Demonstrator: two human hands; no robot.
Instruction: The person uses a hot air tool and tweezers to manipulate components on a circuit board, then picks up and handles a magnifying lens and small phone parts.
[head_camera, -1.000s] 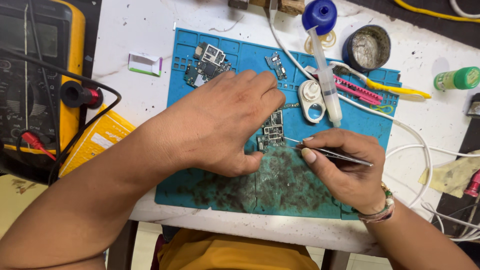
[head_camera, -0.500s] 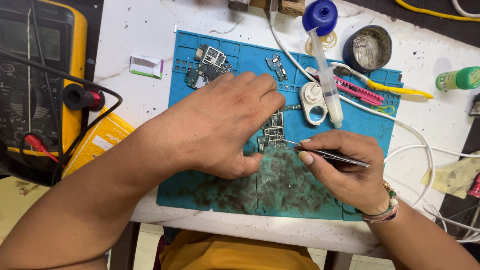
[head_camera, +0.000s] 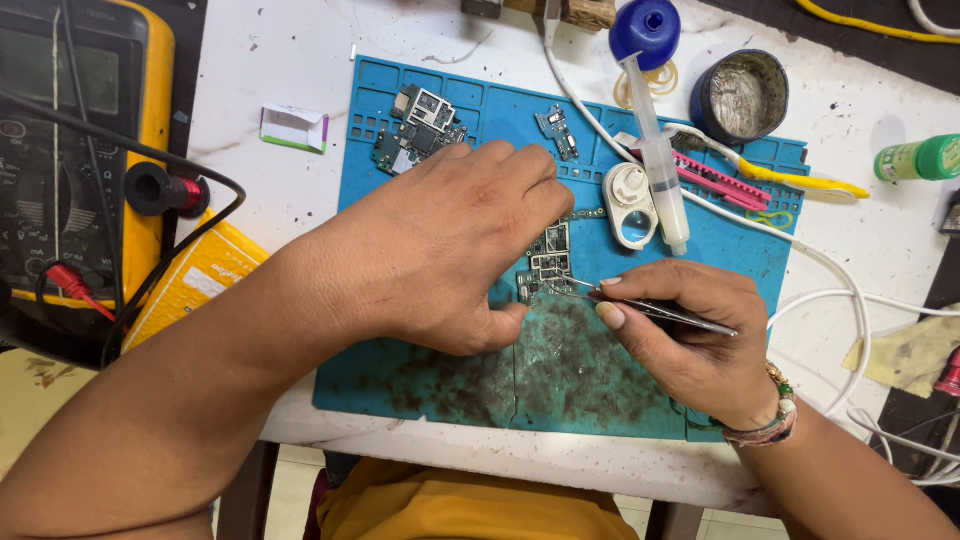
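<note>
Far left: yellow multimeter (head_camera: 90, 150) w/ black and red leads, then a yellow packet (head_camera: 195, 280) at the table edge. Left hand (head_camera: 450, 245) lies palm-down on the blue mat (head_camera: 420, 370), fingers curled, pinning the small circuit board (head_camera: 548, 262) near mat centre — fingertips on its upper edge. Right hand (head_camera: 690, 340) pinches metal tweezers (head_camera: 650, 308) closed btwn thumb & fingers; tips touch the board's lower edge. Above right: syringe (head_camera: 658, 160) w/ blue cap, a white magnifier (head_camera: 630, 205), a round tin (head_camera: 740, 97), a yellow-handled brush (head_camera: 790, 180).
</note>
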